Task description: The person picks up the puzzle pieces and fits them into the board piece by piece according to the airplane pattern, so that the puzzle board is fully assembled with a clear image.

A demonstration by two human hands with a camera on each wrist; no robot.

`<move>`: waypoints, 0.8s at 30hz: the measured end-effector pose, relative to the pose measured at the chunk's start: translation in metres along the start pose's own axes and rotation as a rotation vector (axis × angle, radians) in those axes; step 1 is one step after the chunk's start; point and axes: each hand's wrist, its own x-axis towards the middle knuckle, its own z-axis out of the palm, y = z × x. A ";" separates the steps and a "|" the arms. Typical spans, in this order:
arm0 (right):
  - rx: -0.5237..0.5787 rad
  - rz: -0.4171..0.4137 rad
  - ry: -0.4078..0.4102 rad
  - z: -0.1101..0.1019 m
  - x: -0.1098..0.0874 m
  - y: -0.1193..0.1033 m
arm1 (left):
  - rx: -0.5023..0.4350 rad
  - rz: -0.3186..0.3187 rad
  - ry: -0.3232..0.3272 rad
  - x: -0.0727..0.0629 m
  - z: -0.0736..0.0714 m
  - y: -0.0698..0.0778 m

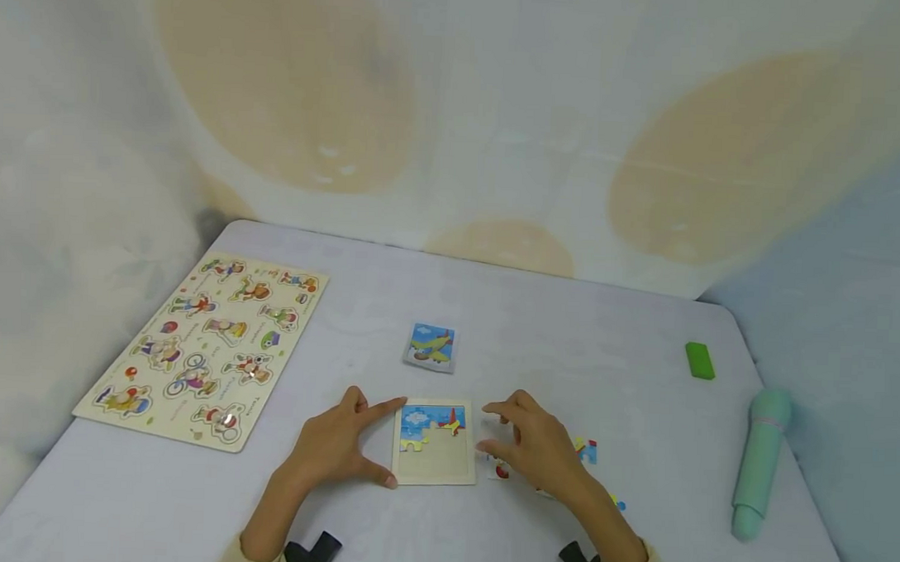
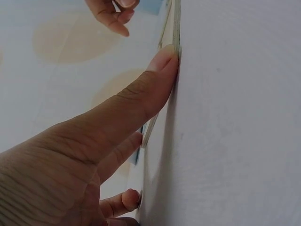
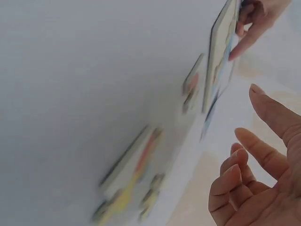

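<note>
A small square jigsaw puzzle board (image 1: pixel 436 467) lies in front of me, with joined sky and plane pieces (image 1: pixel 419 420) in its upper part. My left hand (image 1: pixel 332 446) touches its left side, index finger at the upper corner and thumb at the lower. In the left wrist view the thumb (image 2: pixel 141 89) presses against the board's edge. To the right of the board my right hand (image 1: pixel 537 445) hovers with thumb and index finger apart, nothing between them. Loose puzzle pieces (image 1: pixel 587 450) lie beneath and beside it, partly hidden; they look blurred in the right wrist view.
Beyond the board lies a small airplane picture (image 1: pixel 430 347). A large peg puzzle board (image 1: pixel 209 351) with animal figures covers the table's left side. On the right are a green block (image 1: pixel 699 361) and a mint-green cylindrical case (image 1: pixel 760 465). Patterned cloth hangs behind the table.
</note>
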 end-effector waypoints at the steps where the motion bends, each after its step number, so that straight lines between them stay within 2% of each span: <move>1: 0.019 0.025 0.005 -0.001 -0.001 0.005 | 0.000 0.000 -0.001 0.000 0.000 0.000; 4: 0.052 0.086 0.012 -0.004 -0.005 0.019 | -0.002 0.005 -0.002 0.000 0.000 0.000; 12: 0.047 0.199 0.029 -0.012 -0.015 0.045 | 0.003 0.013 0.000 -0.001 -0.001 0.001; 17: 0.036 0.256 0.026 -0.014 -0.017 0.054 | 0.003 0.013 -0.005 -0.001 -0.002 0.001; 24: 0.015 0.289 0.034 -0.015 -0.018 0.059 | 0.000 0.013 0.000 -0.001 -0.003 0.002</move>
